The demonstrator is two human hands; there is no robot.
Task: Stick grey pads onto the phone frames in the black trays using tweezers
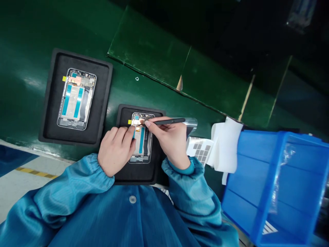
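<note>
An opened phone [140, 151] with bare inner parts and teal strips lies in a black foam tray [138, 176] in front of me. My left hand [115, 149] is closed at the phone's left edge, fingers bent and fingertips pressing on it. Between the thumb and fingers of my right hand [171, 137] is a slim black pen-like tool [168, 121], lying almost level. Its thin end points to the upper part of the phone, near a copper-coloured patch; whether the tip touches is too small to tell. A yellow tab [130, 122] sticks out at the phone's upper left.
On the left, a second black tray [102, 103] holds another opened phone [76, 99]. To the right are a sheet with grey square stickers [199, 149], white paper [226, 145] and a blue bin [246, 171]. A raised green ledge [159, 55] crosses behind.
</note>
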